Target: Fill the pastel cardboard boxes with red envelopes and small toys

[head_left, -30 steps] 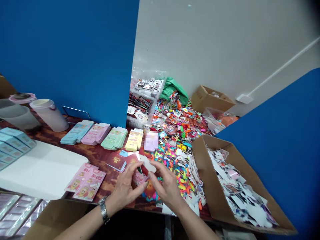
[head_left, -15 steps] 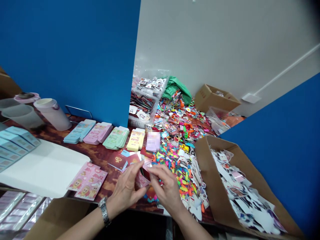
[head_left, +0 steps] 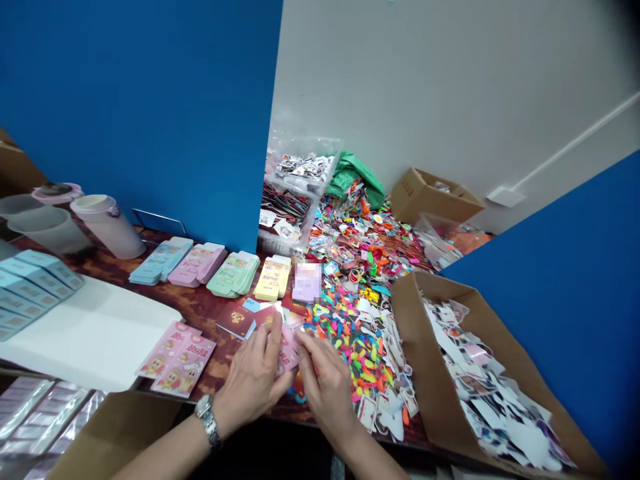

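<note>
Between my two hands is a small pink printed card box [head_left: 287, 352], held a little above the table's front edge. My left hand [head_left: 257, 367] grips its left side, fingers behind and thumb below. At its upper right edge, the fingers and thumb of my right hand [head_left: 327, 380] pinch the box. Just behind lie dark red cards [head_left: 239, 321], partly covered by the left fingers. Two pink printed packs [head_left: 185, 360] rest flat to the left. Flat boxes stand in stacks further back: blue [head_left: 161, 260], pink [head_left: 197, 264], green [head_left: 233, 274], yellow [head_left: 273, 278] and lilac [head_left: 307, 283].
Colourful small trinkets [head_left: 370, 353] are heaped to the right. Beyond them a cardboard box [head_left: 415, 360] holds white cut-outs. Clear bins [head_left: 313, 207] stand at the back. On the left are a white tray [head_left: 110, 333] with light blue boxes [head_left: 37, 287] and a plastic jug [head_left: 107, 227].
The pink box's top opening, with a dark inside, showed before; now its printed face shows and no opening is visible. My fingers have closed in around its upper edge.
</note>
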Demonstrator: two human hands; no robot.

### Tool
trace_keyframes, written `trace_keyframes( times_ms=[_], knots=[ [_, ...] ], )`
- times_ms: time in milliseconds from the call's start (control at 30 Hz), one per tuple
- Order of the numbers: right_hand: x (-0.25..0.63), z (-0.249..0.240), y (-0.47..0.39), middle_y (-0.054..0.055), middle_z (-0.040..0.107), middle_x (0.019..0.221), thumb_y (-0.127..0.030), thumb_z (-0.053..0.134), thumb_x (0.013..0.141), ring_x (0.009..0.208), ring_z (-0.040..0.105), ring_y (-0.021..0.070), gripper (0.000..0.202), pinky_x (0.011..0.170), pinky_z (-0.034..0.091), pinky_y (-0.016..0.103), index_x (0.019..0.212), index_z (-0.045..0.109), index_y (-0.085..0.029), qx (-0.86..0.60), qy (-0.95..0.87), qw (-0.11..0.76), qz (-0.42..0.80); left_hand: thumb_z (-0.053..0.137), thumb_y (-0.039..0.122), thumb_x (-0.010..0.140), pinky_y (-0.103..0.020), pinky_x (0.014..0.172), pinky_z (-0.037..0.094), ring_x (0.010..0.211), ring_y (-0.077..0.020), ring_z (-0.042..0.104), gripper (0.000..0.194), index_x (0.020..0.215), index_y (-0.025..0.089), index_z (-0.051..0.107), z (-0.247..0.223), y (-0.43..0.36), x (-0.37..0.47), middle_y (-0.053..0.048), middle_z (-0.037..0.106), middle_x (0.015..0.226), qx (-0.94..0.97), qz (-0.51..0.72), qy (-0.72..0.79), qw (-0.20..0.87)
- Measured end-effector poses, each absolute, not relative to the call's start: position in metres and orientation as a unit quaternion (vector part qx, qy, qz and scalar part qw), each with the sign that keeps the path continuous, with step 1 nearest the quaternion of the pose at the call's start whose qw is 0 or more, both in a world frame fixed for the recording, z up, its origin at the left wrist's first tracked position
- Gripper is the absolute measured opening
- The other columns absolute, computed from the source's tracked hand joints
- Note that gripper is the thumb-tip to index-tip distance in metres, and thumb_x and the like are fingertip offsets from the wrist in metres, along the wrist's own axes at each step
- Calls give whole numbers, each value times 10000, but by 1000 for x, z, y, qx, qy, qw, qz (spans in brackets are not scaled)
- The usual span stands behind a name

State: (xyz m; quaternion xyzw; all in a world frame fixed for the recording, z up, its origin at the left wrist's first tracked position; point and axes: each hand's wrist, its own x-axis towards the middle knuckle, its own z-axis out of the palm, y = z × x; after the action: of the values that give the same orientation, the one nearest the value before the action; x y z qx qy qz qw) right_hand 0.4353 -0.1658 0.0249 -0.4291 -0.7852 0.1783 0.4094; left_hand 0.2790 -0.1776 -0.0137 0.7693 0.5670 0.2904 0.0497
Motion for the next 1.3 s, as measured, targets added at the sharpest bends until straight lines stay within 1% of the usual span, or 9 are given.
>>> trace_keyframes(
  times_ms=[100, 167, 367, 667, 800, 933, 1033, 1167, 1300],
  knots=[
    [428, 4, -174, 84, 646, 1249, -148, 436, 983, 1162, 608, 218, 473, 976, 523, 389, 1442, 443, -265, -438, -773, 430, 160, 530, 281, 839, -414, 784, 541, 947, -288, 584, 936, 1532, 168, -88, -17, -181, 280, -161, 539, 1139, 773, 278, 568, 61],
    [423, -5, -178, 81, 611, 1313, -163, 404, 999, 1241, 561, 208, 510, 1019, 502, 379, 1498, 343, -253, -446, -759, 430, 199, 524, 267, 837, -430, 824, 537, 1006, -299, 579, 935, 1531, 178, -96, -18, -185, 281, -170, 520, 1194, 765, 279, 574, 86],
    [426, -5, -179, 81, 584, 1350, -248, 328, 1038, 1257, 551, 185, 520, 1040, 483, 367, 1540, 193, -242, -447, -715, 406, 353, 531, 279, 831, -412, 799, 547, 980, -283, 593, 942, 1533, 192, -91, -11, -191, 270, -155, 520, 1179, 741, 278, 594, 143],
    [420, -10, -181, 82, 542, 1395, -111, 350, 997, 1298, 511, 197, 627, 1049, 484, 370, 1560, 107, -244, -401, -805, 384, 210, 494, 266, 865, -403, 854, 531, 1081, -285, 562, 904, 1528, 199, -118, -11, -194, 268, -163, 503, 1227, 728, 288, 600, 165],
    [416, -13, -182, 77, 535, 1403, -135, 381, 997, 1299, 509, 199, 631, 1042, 491, 382, 1558, 110, -236, -394, -818, 350, 231, 517, 305, 874, -385, 837, 526, 1048, -274, 570, 873, 1540, 187, -35, -13, -203, 254, -159, 528, 1230, 740, 245, 610, 140],
    [414, -22, -180, 100, 468, 1456, -176, 444, 984, 1327, 475, 234, 634, 1034, 496, 412, 1551, 163, -222, -396, -822, 356, 202, 544, 464, 874, -500, 872, 478, 967, -329, 562, 731, 1475, 109, 328, -18, -210, 222, -148, 611, 1032, 737, 153, 658, -3],
    [411, -26, -179, 110, 478, 1445, -190, 451, 982, 1312, 490, 243, 617, 1027, 500, 420, 1544, 198, -208, -409, -820, 352, 190, 562, 434, 864, -612, 982, 369, 1105, -416, 516, 626, 1338, 30, 512, -31, -211, 203, -224, 609, 1141, 714, 92, 688, -92],
    [411, -28, -178, 110, 510, 1415, -196, 469, 976, 1301, 500, 245, 608, 1022, 503, 415, 1535, 230, -205, -403, -830, 342, 177, 568, 333, 854, -679, 1008, 292, 1289, -480, 377, 583, 1354, 42, 501, -50, -211, 198, -256, 466, 1412, 703, 56, 698, -122],
    [419, -32, -180, 93, 551, 1373, -202, 471, 975, 1261, 539, 232, 563, 989, 528, 380, 1509, 293, -222, -403, -832, 346, 162, 533, 540, 861, -656, 1023, 298, 1322, -457, 345, 745, 1421, 63, 416, -50, -193, 188, -235, 455, 1432, 698, 103, 701, -105]
  ],
)
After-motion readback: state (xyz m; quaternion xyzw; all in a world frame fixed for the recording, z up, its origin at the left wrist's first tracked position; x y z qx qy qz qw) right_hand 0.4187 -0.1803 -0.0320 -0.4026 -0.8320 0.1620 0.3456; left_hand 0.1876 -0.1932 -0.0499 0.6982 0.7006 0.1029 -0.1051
